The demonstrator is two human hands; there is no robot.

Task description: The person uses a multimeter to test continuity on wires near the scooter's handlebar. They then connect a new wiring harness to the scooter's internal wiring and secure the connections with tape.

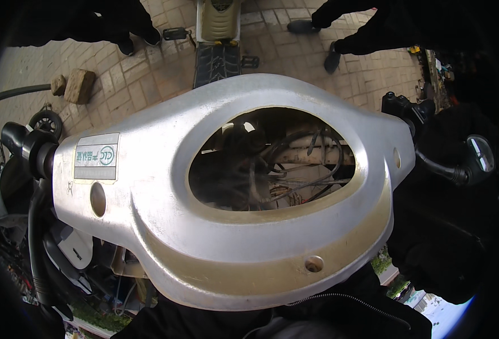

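Note:
A silver-grey scooter handlebar cover [164, 226] fills the middle of the view, close in front of my dark jacket [340, 311]. It has a large oval opening, and through it I see a tangle of cables [317, 152]. A label [96, 157] is stuck on its left side, near a round hole [98, 199]. A screw hole [314, 263] sits in its near rim. Neither of my hands shows. Black cloth, perhaps a sleeve, lies to the right of the cover; whatever is behind the cover stays hidden.
A black handlebar grip [37, 153] and a lever [36, 243] stick out at left; black controls [402, 107] and a mirror [481, 153] are at right. Beyond are a seated vehicle with pedals [218, 62], wooden blocks [80, 86], and two people's legs on brick paving [277, 56].

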